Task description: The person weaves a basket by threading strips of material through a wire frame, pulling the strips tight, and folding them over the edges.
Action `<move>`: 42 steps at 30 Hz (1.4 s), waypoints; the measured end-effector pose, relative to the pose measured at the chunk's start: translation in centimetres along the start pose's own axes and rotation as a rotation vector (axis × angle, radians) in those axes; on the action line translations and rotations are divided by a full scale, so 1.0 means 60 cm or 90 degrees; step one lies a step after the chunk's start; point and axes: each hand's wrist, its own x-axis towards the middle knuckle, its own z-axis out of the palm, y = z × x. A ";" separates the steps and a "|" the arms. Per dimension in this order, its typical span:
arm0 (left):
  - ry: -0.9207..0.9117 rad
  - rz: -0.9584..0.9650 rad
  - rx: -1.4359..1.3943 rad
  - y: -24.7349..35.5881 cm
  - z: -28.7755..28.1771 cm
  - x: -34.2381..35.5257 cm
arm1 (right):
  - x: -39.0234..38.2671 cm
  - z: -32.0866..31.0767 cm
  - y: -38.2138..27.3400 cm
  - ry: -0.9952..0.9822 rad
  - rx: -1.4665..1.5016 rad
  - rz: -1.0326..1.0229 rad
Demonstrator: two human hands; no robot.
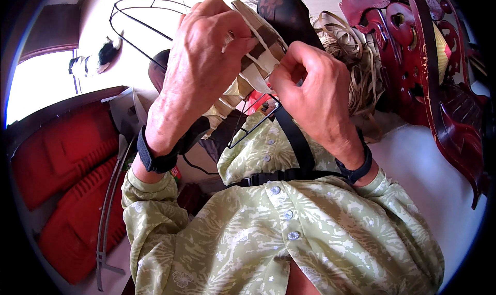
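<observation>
Weaving (235, 90) spans a wire frame (253, 128). Above it, left hand (209, 52) presses fingertips together; right hand (319, 91) pinches a pale strip (267, 61).

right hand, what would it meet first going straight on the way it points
The right hand would probably meet the pale strip at its fingertips first; depth is hard to judge.

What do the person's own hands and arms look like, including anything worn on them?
The left hand and right hand are ungloved. A dark band circles each wrist: left band, right band. The loose left sleeve and right sleeve are light green with whitish leafy patterning, ending short of the bands.
</observation>
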 end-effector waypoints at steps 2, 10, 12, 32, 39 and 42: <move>-0.007 -0.006 0.006 0.001 0.001 0.002 | 0.004 -0.003 -0.005 -0.015 -0.004 0.020; -0.007 0.018 0.146 0.029 -0.002 0.000 | 0.015 -0.014 -0.012 -0.095 0.066 0.114; -0.015 0.018 0.140 0.036 0.002 0.002 | 0.017 -0.016 -0.011 -0.108 0.075 0.127; -0.029 -0.062 -0.046 0.014 0.002 -0.013 | -0.018 0.004 -0.009 0.027 0.012 -0.043; -0.039 -0.046 -0.040 0.017 -0.003 -0.011 | -0.033 -0.009 -0.007 -0.006 0.039 0.026; -0.025 -0.033 -0.026 0.016 -0.005 -0.012 | -0.034 -0.006 -0.002 0.000 0.081 0.044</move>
